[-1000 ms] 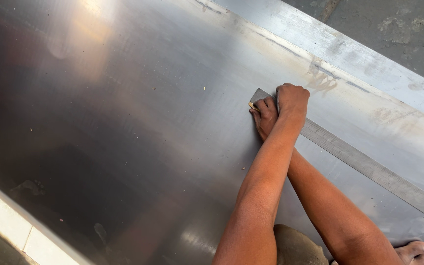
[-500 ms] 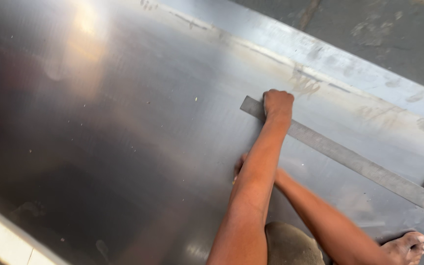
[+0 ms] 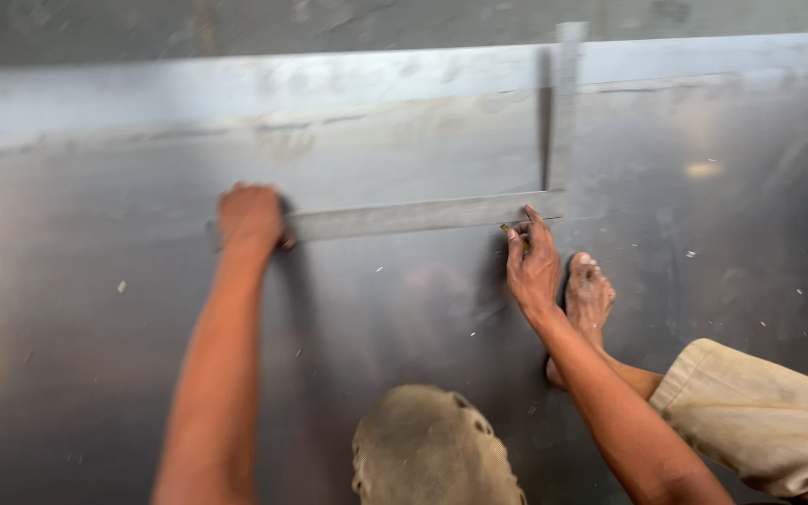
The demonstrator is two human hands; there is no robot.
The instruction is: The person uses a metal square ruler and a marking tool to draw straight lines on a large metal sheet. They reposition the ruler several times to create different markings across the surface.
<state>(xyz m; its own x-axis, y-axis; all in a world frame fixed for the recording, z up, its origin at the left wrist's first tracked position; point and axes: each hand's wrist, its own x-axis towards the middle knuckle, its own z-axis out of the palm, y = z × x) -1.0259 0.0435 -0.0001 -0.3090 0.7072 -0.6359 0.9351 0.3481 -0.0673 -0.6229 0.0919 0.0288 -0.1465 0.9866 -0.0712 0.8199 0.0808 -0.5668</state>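
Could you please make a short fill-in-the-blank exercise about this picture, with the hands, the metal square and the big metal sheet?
1. The left hand presses down one end of the L-shaped metal ____.
2. The right hand holds a small marking tool against the square's ____ edge.
3. The square lies flat on a large metal ____.
4. A bare ____ rests on the sheet just beside the right hand.

Missing words: square; lower; sheet; foot
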